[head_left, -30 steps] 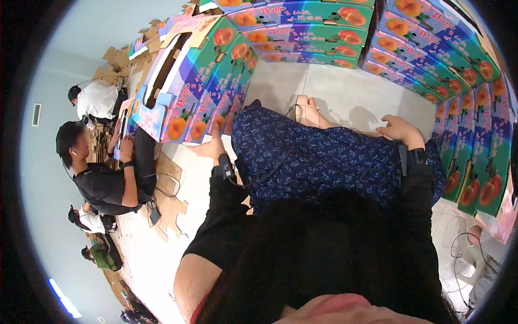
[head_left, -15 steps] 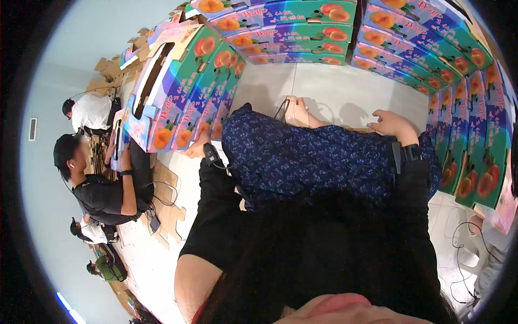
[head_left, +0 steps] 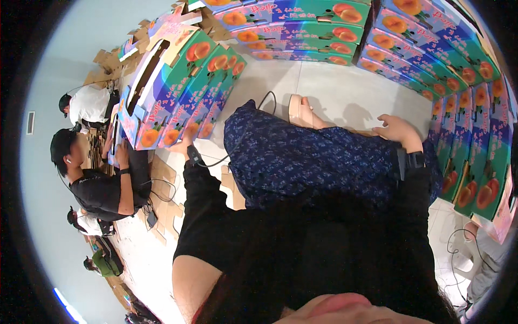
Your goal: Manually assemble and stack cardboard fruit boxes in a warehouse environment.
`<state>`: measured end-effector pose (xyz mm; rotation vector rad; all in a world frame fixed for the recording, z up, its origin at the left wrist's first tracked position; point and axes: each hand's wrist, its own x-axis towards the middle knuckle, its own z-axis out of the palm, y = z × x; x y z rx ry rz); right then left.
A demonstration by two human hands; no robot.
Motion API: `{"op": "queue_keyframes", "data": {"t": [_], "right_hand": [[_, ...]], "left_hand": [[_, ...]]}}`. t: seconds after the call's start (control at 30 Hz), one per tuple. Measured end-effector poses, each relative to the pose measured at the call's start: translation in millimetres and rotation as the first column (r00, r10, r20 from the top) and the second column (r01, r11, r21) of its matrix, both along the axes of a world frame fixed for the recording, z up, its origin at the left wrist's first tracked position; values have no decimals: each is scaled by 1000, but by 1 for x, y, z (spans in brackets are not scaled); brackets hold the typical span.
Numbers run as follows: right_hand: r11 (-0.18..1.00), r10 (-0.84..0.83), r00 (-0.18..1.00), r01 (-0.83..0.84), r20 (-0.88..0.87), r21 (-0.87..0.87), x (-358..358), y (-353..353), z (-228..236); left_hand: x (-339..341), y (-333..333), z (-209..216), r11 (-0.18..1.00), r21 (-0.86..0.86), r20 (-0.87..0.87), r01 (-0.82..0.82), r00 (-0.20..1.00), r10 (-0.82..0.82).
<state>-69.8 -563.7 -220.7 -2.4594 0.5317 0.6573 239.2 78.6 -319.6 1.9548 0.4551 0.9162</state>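
Beside me on the left stands a stack of printed cardboard fruit boxes (head_left: 183,92), blue, green and pink with peach pictures. My left hand (head_left: 182,143) lies against its near lower side, thumb and fingers apart; some fingertips are hard to make out against the print. A dark wrist device with a cable is strapped on that wrist. My right hand (head_left: 398,131) is raised over my right knee with fingers spread and nothing in it. Nearest to it is a stack of the same boxes (head_left: 469,146) on the right.
More stacked fruit boxes (head_left: 302,32) stand ahead, with another stack (head_left: 415,48) at the front right. A co-worker (head_left: 102,178) in black sits at the left holding a box. Flattened cardboard (head_left: 162,173) and cables lie on the floor (head_left: 324,81). My patterned skirt (head_left: 324,162) covers my legs.
My left hand has moved a little to the left and up along the box stack's lower side. My right hand has barely shifted. The view has turned slightly.
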Motion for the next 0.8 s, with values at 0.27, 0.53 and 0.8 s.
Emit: {"op": "queue_keyframes", "data": {"t": [0.27,0.53,0.8], "right_hand": [[999,-46,999,46,-18,7,-2,3,1],[1000,-28,999,28,21,-5,-4,7,-5],[999,-49,999,49,-2,13,-5,7,-3]], "left_hand": [[-31,-79,53,992,126,238,22,970,-51],[-9,-71,14,980,-122,163,-158,971,177],[-12,-81,-19,880,-203,-515,-430,811,278]]}}
